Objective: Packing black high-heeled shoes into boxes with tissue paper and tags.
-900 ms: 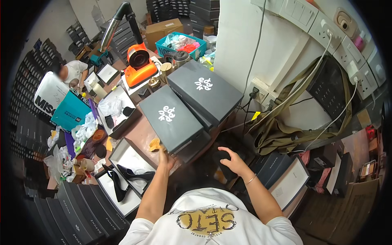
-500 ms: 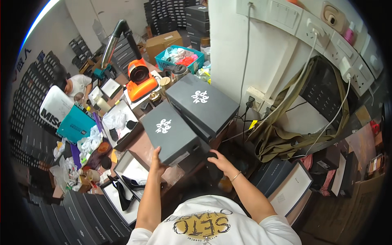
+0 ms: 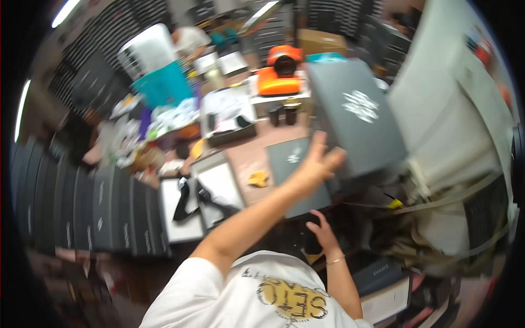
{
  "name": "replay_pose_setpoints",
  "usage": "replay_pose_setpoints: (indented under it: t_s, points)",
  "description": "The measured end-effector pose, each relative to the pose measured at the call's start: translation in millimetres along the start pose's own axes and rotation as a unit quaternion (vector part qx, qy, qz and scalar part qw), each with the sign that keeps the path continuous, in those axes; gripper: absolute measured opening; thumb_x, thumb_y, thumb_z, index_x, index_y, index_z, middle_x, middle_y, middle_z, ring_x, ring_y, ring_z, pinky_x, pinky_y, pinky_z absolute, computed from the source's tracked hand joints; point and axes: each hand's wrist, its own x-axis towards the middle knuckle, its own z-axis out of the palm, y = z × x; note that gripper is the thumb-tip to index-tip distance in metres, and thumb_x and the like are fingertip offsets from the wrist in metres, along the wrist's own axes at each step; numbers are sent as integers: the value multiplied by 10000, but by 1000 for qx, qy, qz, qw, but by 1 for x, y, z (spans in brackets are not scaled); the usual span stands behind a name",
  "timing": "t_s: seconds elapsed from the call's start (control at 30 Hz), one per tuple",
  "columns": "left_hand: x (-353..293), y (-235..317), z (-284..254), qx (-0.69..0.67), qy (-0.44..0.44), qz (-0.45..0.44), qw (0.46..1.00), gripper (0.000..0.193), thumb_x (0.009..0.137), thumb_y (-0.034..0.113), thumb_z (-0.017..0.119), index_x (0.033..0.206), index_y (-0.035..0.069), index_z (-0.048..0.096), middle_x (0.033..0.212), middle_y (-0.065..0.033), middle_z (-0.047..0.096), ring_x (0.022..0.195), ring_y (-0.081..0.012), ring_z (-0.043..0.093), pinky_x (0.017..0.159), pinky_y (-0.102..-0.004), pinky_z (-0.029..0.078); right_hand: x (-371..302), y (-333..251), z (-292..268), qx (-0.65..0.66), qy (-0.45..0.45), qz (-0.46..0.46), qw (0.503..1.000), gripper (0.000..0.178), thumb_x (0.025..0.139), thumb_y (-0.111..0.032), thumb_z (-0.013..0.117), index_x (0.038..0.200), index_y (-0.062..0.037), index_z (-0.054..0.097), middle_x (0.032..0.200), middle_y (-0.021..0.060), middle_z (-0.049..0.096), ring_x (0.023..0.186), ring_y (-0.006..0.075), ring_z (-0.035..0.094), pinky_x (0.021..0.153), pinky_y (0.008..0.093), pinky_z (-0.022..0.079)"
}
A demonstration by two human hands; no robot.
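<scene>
Shoe boxes on a cluttered worktable

A large lidded shoe box [image 3: 358,117] overlaps a smaller one [image 3: 298,177]; open boxes holding high-heeled shoes [image 3: 199,197] lie left; the heat machine [image 3: 280,76] stands behind.

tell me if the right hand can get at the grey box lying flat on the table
Probably yes: the right hand sits just below the flat grey box's near edge, nothing between them. The left hand is already on it.
</scene>
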Motion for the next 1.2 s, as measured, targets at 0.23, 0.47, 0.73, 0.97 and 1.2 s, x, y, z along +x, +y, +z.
replay_pose_setpoints:
  t_s: [0.23, 0.47, 0.73, 0.97, 1.2]
  points:
    - [-142, -81, -98, 343, -26, 182, 921, 318, 830, 198, 689, 1062, -4, 608, 1034, -156, 619, 956, -297, 609, 847, -348, 486, 5, 31, 20, 82, -73, 113, 987, 455, 978, -393, 465, 1296, -68, 451, 1174, 85, 544, 1070, 162, 531, 878, 292, 458]
    - [-271, -100, -313, 364, 504, 8, 783, 295, 843, 116, 665, 1106, -2, 599, 1013, -95, 638, 918, -179, 614, 839, -292, 474, 41, -29, 103, 182, -181, 159, 953, 400, 958, -227, 478, 1312, -44, 453, 1128, 100, 589, 1007, 174, 592, 867, 277, 482]
    - [-229, -118, -332, 87, 338, -52, 936, 358, 864, 131, 660, 1177, -19, 571, 1072, -80, 627, 983, -144, 590, 871, -278, 469, 140, 7, 291, -482, -307, -44, 820, 531, 777, -341, 663, 1150, 30, 589, 1034, 277, 626, 1020, 388, 601, 887, 405, 468]
    - [-231, -93, -387, -150, 315, -61, 935, 586, 965, 470, 449, 1266, -32, 492, 1202, -131, 565, 1109, -193, 546, 937, -309, 436, 147, -65, 262, -106, -275, 164, 941, 245, 820, -189, 631, 946, 21, 641, 781, 47, 632, 663, 126, 586, 597, 272, 483]
    - [-168, -37, -355, -513, 48, 80, 853, 957, 829, 746, 370, 1404, -16, 306, 1259, -233, 527, 1205, -332, 501, 1069, -443, 337, 109, -76, 316, 139, -266, 327, 896, 343, 823, -197, 628, 1101, -19, 536, 838, 45, 583, 665, 136, 571, 585, 249, 476]
